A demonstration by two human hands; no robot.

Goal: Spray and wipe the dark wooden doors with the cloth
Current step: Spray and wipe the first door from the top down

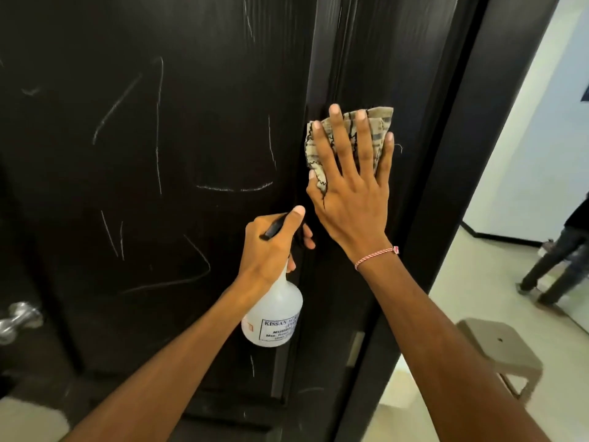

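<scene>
Counting: two hands, one cloth, one spray bottle, one knob, one stool and one bystander, as far as I can see.
Right hand: my right hand (350, 193) is flat, fingers straight and spread, pressing the cloth (381, 121) against the door. Not curled round anything.
Cloth: beige with dark stripes, bunched under the palm and fingers. It sits on the narrow dark panel (398, 59), just right of the vertical ridge.
Left hand: my left hand (271, 247) is clenched on the black sprayer head, thumb on top, fingers wrapped round the neck.
Spray bottle: the spray bottle (274, 314) is white and translucent with a printed label. It hangs below the left hand, close to the door and low in front of the ridge.
Wrist: pink-and-white string bracelet (376, 254) on my right wrist.
Door: the wide dark door (95, 43) fills the left of the view, with many pale scratch-like marks (157, 122) across it.
Knob: the silver knob (16, 317) is at the far left edge, well apart from both hands.
Obstructions: my forearms cross the lower door; the right hand hides most of the cloth.
Room: an open doorway on the right shows a pale tiled floor (446, 301) and a light wall (526, 138).
Stool: the brown plastic stool (500, 355) stands on that floor, near the door frame.
Bystander: the legs of a person (554, 263) in dark trousers show at the right edge, beyond the stool.
</scene>
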